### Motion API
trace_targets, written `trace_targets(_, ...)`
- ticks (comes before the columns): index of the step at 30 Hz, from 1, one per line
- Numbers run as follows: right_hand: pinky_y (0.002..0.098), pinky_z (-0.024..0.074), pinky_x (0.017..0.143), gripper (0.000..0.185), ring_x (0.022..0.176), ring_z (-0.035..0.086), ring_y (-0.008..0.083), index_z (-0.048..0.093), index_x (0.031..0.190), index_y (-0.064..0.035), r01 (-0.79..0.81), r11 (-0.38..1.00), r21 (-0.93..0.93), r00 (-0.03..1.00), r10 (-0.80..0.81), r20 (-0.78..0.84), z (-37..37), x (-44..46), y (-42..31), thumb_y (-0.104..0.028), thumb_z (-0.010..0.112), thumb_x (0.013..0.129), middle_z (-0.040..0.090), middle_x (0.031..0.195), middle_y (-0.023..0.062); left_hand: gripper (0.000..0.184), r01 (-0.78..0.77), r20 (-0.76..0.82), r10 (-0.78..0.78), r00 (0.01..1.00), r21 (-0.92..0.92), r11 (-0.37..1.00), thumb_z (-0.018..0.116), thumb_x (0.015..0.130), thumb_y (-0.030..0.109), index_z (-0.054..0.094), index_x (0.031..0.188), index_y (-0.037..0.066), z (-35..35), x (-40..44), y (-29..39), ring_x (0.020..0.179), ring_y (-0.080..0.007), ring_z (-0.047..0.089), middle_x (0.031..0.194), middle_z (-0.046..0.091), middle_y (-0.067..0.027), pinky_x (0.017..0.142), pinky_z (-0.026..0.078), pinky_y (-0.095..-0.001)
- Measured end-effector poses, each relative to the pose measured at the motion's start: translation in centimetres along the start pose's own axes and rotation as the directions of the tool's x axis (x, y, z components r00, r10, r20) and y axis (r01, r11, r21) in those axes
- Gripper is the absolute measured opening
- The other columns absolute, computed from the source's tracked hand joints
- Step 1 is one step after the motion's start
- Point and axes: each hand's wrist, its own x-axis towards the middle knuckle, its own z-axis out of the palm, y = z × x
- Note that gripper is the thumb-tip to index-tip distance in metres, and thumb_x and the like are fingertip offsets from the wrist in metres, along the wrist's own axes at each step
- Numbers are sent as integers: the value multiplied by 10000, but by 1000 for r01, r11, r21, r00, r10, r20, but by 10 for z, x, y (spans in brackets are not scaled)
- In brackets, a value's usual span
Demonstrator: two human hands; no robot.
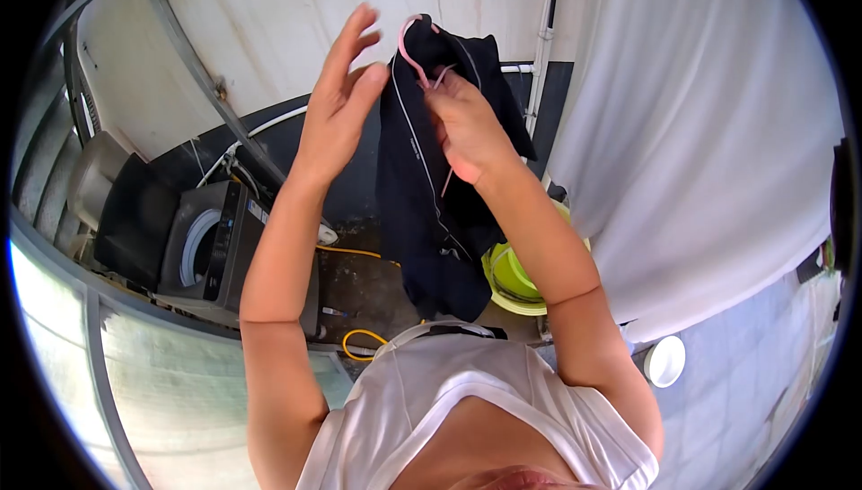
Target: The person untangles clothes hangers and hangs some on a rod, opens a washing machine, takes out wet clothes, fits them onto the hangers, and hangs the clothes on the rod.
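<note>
A dark garment with a thin light line down its front hangs in front of me. The pink hook of a hanger curves up at its collar. My right hand is closed on the hanger just below the hook, inside the garment's opening. To the left of the collar my left hand is raised, fingers apart, holding nothing; its thumb is close to the garment's edge. The lower part of the hanger is mostly hidden by the cloth and my right hand.
A top-loading washing machine stands open at the left. Green tubs are on the floor behind my right forearm. A white curtain hangs at the right, with a white bowl below it. A yellow hose lies on the floor.
</note>
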Motion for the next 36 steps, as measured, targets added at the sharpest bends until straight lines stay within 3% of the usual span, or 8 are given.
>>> trace_targets(8, 233, 511, 721, 310, 846, 622, 101, 515, 1228, 7, 8, 988, 151, 999, -14, 38, 9, -15, -10, -13, 528, 918, 625, 1013, 53, 576, 286, 501, -249, 829, 4, 958, 722, 869, 350, 561, 1330, 45, -25, 54, 21, 1109, -145, 558, 1252, 598, -47, 990, 416, -289)
trace_targets(19, 271, 527, 808, 346, 919, 638, 132, 509, 1273, 22, -63, 984, 165, 994, 47, 97, 0, -22, -4, -22, 529, 931, 643, 1077, 91, 211, 429, 552, -437, 711, 152, 890, 762, 771, 131, 576, 867, 103, -36, 70, 40, 850, -73, 539, 890, 586, 41, 771, 416, -224)
trace_targets(22, 238, 506, 655, 263, 764, 612, 97, 556, 1194, -1, -87, 972, 218, 996, 89, 3, 10, -27, -13, -67, 544, 940, 638, 923, 45, 164, 182, 424, -284, 860, 265, 947, 734, 784, 79, 580, 840, 82, -24, 58, 48, 860, -90, 543, 872, 576, 40, 783, 422, -247)
trace_targets(23, 250, 520, 697, 264, 804, 628, 113, 556, 1207, -9, -115, 977, 179, 993, 113, 23, 4, -23, -11, -81, 530, 954, 647, 959, 54, 157, -155, 397, -20, 917, 404, 902, 723, 761, 36, 586, 837, 43, -19, 51, 47, 875, -167, 587, 881, 621, -23, 770, 454, -296)
trace_targets(24, 262, 534, 739, 266, 844, 645, 128, 556, 1219, -17, -135, 981, 140, 991, 131, 39, -8, -15, -4, -94, 515, 968, 656, 995, 63, 195, -512, 467, 276, 840, 517, 686, 740, 734, 50, 599, 865, 22, -12, 47, 49, 889, -252, 598, 933, 626, -85, 794, 470, -347)
trace_targets(26, 260, 523, 626, 191, 740, 634, 126, 590, 1138, -61, -79, 994, 77, 997, 79, 7, -18, -6, -5, -131, 514, 978, 647, 872, 38, 247, -696, 543, 435, 718, 561, 448, 750, 723, 87, 629, 926, 14, 4, 35, 48, 914, -310, 595, 980, 622, -130, 821, 483, -393)
trace_targets(30, 240, 376, 465, 58, 568, 510, 89, 567, 923, -98, -117, 991, 66, 993, 118, -12, -14, -19, -41, -150, 568, 899, 513, 689, -9, 365, -676, 543, 402, 737, 572, 465, 736, 771, 112, 651, 1112, 11, 8, 25, 41, 1027, -335, 595, 1127, 621, -148, 877, 492, -424)
trace_targets(36, 275, 490, 527, 198, 654, 603, 114, 586, 1006, -43, -191, 969, -158, 946, 225, 234, 3, -31, -79, -193, 508, 904, 620, 828, 40, 362, -545, 365, 409, 837, 477, 690, 626, 909, 219, 632, 1206, 12, -11, 56, 27, 1230, -339, 511, 1323, 557, -146, 1038, 390, -429)
